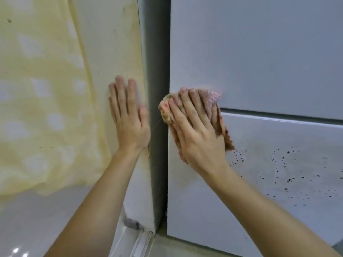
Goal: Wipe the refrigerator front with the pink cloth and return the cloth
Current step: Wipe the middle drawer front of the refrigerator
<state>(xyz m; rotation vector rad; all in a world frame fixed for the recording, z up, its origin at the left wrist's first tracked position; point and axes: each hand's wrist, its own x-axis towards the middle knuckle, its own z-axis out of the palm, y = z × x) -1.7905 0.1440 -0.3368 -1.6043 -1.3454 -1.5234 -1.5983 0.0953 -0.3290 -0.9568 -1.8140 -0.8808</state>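
Observation:
The white refrigerator front (259, 62) fills the right half of the head view, with a dark gap between its upper and lower doors. My right hand (196, 132) presses a crumpled pink cloth (209, 101) flat against the fridge's left edge, at the level of that gap. Dark specks (289, 175) dot the lower door to the right of the cloth. My left hand (128, 115) lies flat on the pale wall beside the fridge, fingers apart, holding nothing.
A yellow patterned curtain (42, 101) hangs at the left. A dark grey gap (157, 89) separates wall and fridge. Below lie a glossy floor (37, 229) and a metal door track (141, 242).

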